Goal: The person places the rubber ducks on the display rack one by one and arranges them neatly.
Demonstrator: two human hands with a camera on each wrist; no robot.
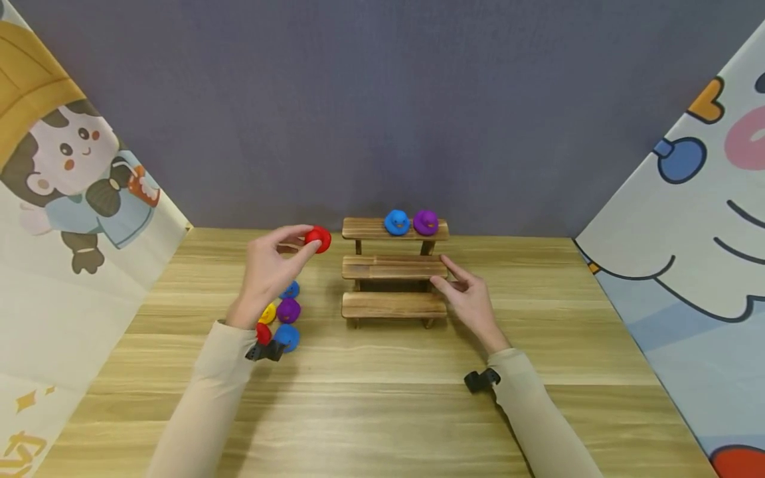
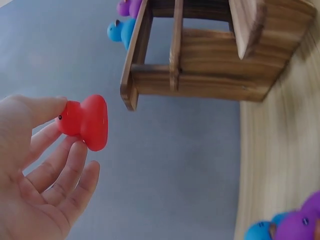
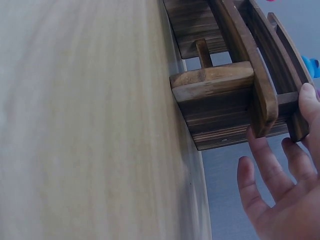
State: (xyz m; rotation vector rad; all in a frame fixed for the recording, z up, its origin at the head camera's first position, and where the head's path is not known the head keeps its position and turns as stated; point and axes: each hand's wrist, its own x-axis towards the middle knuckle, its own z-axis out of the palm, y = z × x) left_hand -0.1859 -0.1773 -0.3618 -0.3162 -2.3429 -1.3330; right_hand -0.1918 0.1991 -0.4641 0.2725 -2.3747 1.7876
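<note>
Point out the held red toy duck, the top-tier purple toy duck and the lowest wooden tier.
Red toy duck (image 2: 93, 123): left wrist view, on its body.
Purple toy duck (image 1: 425, 220): head view, on its head.
Lowest wooden tier (image 1: 394, 305): head view, mid-board.

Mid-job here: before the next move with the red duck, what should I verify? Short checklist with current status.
1. Grip on the red duck: ok; the left hand pinches it between thumb and fingers.
2. Duck over a tier: not ok; it is in the air, left of the wooden stand.
3. Stand braced: ok; the right hand is at the middle tier's right end, though firmness can't be judged.
4. Room on the top tier: ok; bare wood left of the blue duck.
5. Count of the loose ducks on the table: cannot tell; the left arm partly hides them.
</note>
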